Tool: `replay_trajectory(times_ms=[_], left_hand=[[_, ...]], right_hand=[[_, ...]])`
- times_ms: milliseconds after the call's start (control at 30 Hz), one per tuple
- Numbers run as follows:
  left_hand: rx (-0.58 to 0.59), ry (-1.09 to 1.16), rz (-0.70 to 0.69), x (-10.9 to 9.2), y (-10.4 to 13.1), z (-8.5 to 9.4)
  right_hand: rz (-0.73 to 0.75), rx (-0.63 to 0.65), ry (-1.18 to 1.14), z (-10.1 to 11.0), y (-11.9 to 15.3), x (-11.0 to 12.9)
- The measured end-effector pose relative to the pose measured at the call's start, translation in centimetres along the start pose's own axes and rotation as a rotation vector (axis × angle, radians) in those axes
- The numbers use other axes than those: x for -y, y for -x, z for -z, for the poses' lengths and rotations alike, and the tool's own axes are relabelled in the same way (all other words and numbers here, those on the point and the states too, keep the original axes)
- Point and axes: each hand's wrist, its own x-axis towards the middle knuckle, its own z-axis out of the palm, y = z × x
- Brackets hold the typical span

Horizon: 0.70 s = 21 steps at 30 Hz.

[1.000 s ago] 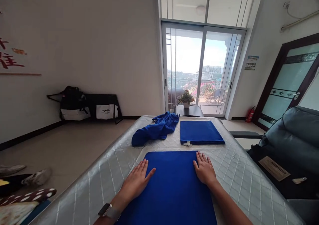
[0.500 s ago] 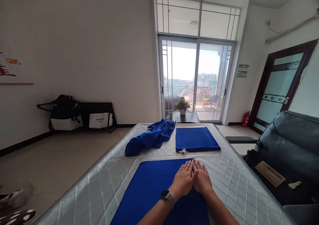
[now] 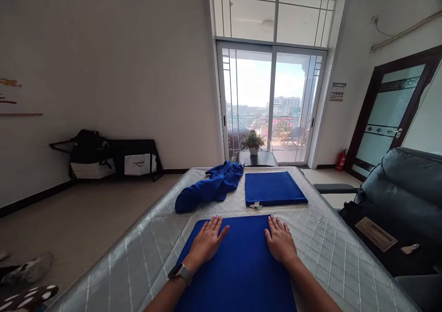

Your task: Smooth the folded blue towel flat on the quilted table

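Observation:
A blue cloth lies flat and smooth on the silver quilted cover close to me. My left hand rests palm down on the cloth's left far part, fingers stretched out and thumb apart; a watch sits on that wrist. Along the cloth's right edge, near its far corner, my right hand lies flat with its fingers extended. Beyond my hands is a neatly folded blue cloth with a white tag at its near edge. To its left lies a crumpled blue cloth.
Past the far edge of the bed-like surface stands a potted plant on a dark chair. A dark leather armchair is at the right. Bags sit by the left wall. At lower left, part of a shoe shows.
My left hand has slid leftward across the near cloth, away from my right hand. The two hands were side by side at the right edge; now they are wide apart. My view has shifted slightly.

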Motion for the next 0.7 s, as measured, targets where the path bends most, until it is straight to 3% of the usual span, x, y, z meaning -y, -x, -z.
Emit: replay_trajectory(times_ms=[100, 200, 700], left_hand=[[-0.02, -0.017, 0.06, 3.4, 0.7, -0.3], [-0.028, 0.005, 0.106, 4.6, 1.0, -0.5], [-0.06, 0.079, 0.144, 3.9, 1.3, 0.3]], right_hand=[[0.001, 0.0, 0.012, -0.1, -0.1, 0.0], [0.005, -0.003, 0.019, -0.2, -0.1, 0.0], [-0.005, -0.005, 0.048, 0.1, 0.0, 0.2]])
